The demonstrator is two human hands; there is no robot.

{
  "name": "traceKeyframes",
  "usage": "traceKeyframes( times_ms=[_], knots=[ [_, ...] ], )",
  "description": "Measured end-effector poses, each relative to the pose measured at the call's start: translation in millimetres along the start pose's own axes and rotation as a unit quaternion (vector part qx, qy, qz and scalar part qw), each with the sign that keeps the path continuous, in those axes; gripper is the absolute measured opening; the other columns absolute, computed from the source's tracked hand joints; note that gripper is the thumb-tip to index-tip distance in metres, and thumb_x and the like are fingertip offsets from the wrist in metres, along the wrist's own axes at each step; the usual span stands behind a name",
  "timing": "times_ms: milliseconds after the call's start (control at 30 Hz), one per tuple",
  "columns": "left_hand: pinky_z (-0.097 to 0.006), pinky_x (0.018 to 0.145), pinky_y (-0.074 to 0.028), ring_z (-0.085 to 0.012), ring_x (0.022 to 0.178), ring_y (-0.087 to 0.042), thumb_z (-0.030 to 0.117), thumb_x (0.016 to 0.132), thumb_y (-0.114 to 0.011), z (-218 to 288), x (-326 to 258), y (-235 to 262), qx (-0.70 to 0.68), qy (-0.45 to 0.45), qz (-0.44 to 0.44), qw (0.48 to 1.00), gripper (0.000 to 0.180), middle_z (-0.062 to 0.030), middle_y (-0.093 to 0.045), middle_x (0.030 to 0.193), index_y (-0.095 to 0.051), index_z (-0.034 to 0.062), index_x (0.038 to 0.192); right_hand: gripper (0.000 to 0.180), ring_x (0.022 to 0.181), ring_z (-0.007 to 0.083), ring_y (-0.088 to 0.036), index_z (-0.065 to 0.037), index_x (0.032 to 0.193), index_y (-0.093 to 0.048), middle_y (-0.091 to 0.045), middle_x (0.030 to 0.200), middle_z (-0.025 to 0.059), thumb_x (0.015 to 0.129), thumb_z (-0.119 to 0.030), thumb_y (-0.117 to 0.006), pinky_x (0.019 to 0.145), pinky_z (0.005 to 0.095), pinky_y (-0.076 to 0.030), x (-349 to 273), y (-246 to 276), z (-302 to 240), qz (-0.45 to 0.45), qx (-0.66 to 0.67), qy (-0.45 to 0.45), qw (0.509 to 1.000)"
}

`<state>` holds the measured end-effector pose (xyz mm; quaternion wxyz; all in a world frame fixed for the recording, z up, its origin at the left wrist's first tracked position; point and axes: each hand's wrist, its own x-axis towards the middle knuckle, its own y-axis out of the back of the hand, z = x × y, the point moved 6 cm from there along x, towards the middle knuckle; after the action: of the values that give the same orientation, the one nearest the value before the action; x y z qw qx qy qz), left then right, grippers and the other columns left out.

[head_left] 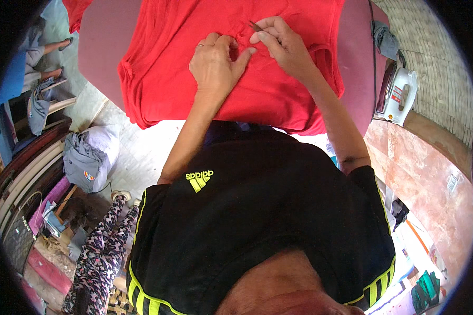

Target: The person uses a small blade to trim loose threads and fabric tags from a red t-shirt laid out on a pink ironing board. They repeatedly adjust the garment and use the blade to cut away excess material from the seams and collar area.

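A red sleeveless garment (178,92) is spread over a mauve padded board (102,47), its cloth puckered between my two hands. My left hand (215,62) rests on the garment with its fingers curled into the cloth and its thumb stretched toward the right hand. Just right of it, my right hand (285,44) pinches a small dark tool with a narrow tip (255,26). The tip points up and left, close over the puckered cloth. Whether it is tweezers or snips is too small to tell.
A white iron (399,97) stands at the board's right edge, with a grey cloth (384,41) beyond it. A dark cord (373,63) runs along that edge. To the left are a stuffed grey-and-white bag (86,160) and stacked boards (31,173). Other people's legs (102,247) show at left.
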<state>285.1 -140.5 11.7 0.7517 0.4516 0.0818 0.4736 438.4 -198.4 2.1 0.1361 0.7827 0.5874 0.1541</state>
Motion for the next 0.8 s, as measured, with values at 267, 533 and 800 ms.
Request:
traceKeyframes(
  times_ms=[267,533,800],
  knots=[
    [-0.034,0.063,-0.048,-0.0233,0.068,-0.062,0.013,0.084,-0.071,-27.5,-5.5,5.2,-0.146,0.043,-0.024,0.988,0.011,-0.0106,-0.063,0.076,-0.070,0.0019,0.085,0.020,0.092,0.0244,-0.070,-0.003,0.111,-0.056,-0.071,0.098,0.0116,0.098,-0.018,-0.056,0.081,0.0347,-0.053,-8.4,-4.0,-2.3,-0.039,-0.031,0.004,0.999],
    [-0.038,0.057,-0.046,-0.0302,0.061,-0.060,0.012,0.085,-0.066,-25.3,-1.6,7.5,-0.179,0.029,-0.021,0.983,0.010,-0.0139,-0.063,0.075,-0.067,0.0030,0.082,0.019,0.082,0.0328,-0.067,-0.010,0.107,-0.059,-0.063,0.091,0.0108,0.090,-0.020,-0.061,0.066,0.0453,-0.053,-14.6,-22.6,-24.7,-0.024,-0.283,0.162,0.945],
    [-0.037,0.057,-0.046,-0.0266,0.060,-0.058,0.013,0.086,-0.063,-17.2,-3.2,9.9,-0.125,-0.021,-0.003,0.992,0.010,-0.0131,-0.058,0.068,-0.062,0.0034,0.082,0.016,0.082,0.0319,-0.067,-0.011,0.105,-0.058,-0.063,0.091,0.0111,0.091,-0.019,-0.057,0.067,0.0453,-0.053,-10.6,-35.6,-33.0,-0.046,-0.343,0.142,0.927]
  ],
)
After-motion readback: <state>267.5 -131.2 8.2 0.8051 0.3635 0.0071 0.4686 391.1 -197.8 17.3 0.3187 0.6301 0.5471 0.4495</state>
